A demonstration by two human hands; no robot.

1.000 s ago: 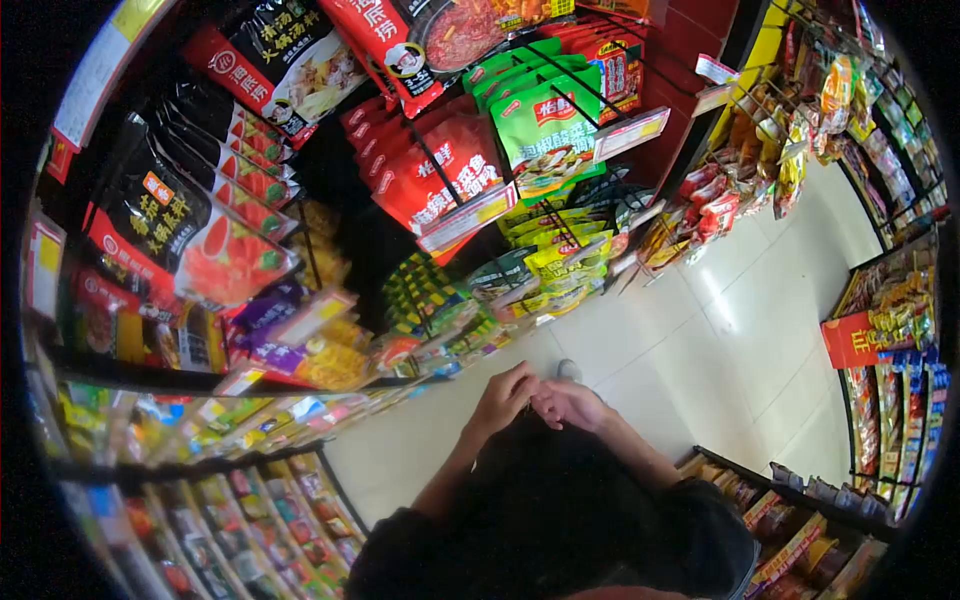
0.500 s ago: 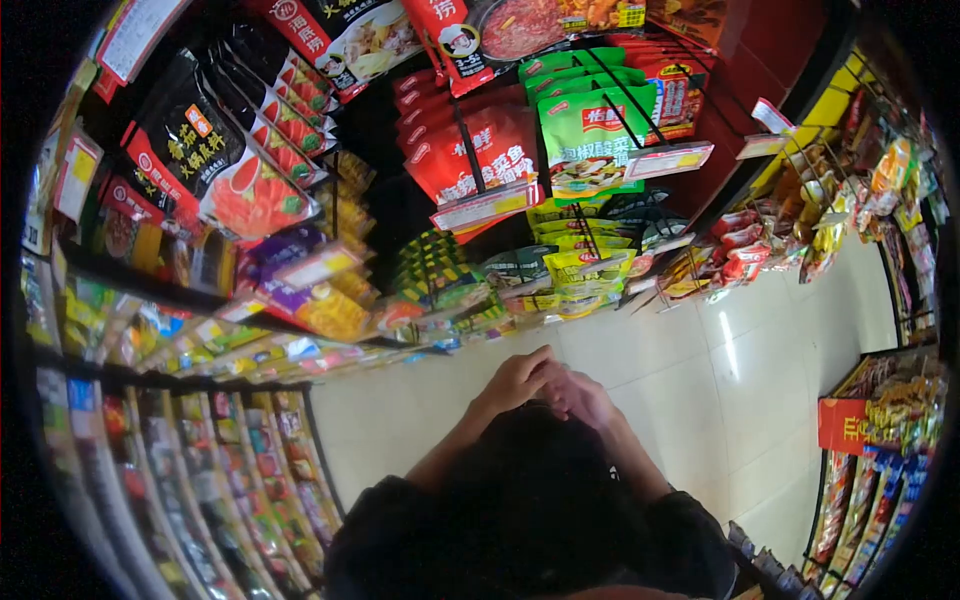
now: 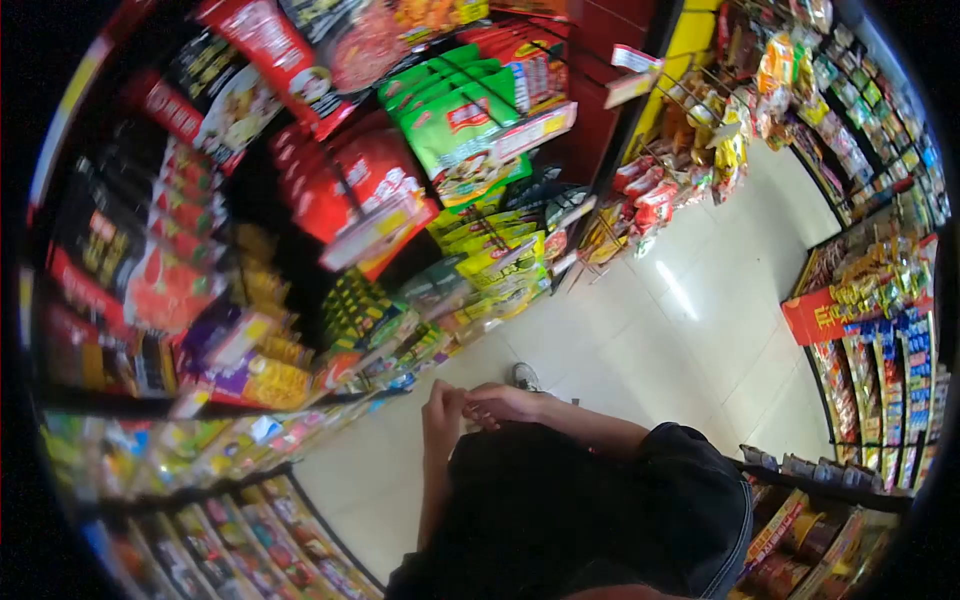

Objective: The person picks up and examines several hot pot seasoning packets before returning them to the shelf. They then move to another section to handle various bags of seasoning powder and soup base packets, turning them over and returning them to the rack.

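My left hand and my right hand meet in front of my dark shirt, above the tiled floor. Their fingers are curled and touch each other. Whether anything small lies between them is hidden. Beyond the hands, a shelf rack carries hanging food packets: green packets, red packets and yellow-green packets. Both hands are apart from the rack and its goods.
One shoe shows on the pale tiled floor. Snack bags hang at the rack's far end. More stocked shelves stand on the right, with a red sign, and at the lower left. Price tags stick out from the hooks.
My view has turned right, so the rack sits further left and tilted. The joined hands appear further left and slightly lower. A shoe has come into view.
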